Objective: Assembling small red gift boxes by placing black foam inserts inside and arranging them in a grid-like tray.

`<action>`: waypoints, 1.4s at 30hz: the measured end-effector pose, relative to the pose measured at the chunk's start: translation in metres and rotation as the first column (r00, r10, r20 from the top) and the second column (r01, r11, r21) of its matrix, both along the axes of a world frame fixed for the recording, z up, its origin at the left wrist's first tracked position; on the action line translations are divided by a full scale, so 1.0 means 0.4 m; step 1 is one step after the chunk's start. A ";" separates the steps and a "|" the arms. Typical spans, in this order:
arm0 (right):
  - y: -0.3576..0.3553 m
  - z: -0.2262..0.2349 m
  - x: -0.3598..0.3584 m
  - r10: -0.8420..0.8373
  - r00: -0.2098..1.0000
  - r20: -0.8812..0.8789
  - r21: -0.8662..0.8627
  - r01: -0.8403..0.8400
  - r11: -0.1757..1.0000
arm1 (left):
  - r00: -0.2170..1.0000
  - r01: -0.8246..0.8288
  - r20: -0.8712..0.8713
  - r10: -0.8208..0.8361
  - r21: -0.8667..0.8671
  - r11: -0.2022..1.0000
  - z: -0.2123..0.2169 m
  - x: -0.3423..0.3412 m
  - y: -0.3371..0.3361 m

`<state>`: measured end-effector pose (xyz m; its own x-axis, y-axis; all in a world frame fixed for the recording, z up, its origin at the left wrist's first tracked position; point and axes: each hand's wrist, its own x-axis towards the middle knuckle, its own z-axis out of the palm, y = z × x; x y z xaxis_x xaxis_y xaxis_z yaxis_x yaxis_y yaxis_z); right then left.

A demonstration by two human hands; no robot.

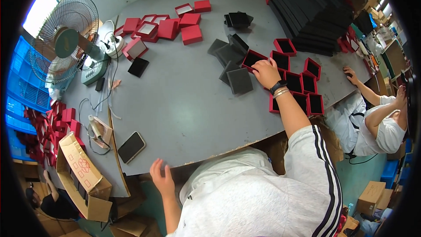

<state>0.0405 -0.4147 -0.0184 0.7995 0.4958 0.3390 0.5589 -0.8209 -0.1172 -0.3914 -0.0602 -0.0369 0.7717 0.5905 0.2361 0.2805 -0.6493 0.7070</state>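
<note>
On the wide grey worktable, my right hand pressed with curled fingers on an open red square box with black lining, probably to steady it; my left hand, open and empty, rested at the table edge.

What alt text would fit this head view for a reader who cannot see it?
A person's right hand rests on an open red box among several on a grey table, while the left hand touches the table's near edge. Grey foam pads, a phone and a fan lie around.
</note>
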 end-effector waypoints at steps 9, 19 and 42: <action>-0.083 -0.076 0.120 -0.309 0.947 -0.082 0.156 0.319 0.935 | 0.996 -0.041 0.073 0.043 -0.027 0.999 0.022 0.003 -0.029; 0.194 0.069 0.147 0.047 0.988 -0.145 0.268 -0.006 0.963 | 0.985 -0.103 -0.100 0.140 0.308 0.946 -0.020 0.178 0.024; 0.853 -0.060 0.528 0.099 0.950 -0.298 0.231 -0.029 0.973 | 0.971 -0.080 -0.186 0.148 0.332 0.940 -0.020 0.172 0.025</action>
<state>0.2517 -0.0735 -0.0422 0.8506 0.4902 0.1904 0.5180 -0.7184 -0.4643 -0.3225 -0.0503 -0.0449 0.7553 0.5966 0.2713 0.4823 -0.7863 0.3862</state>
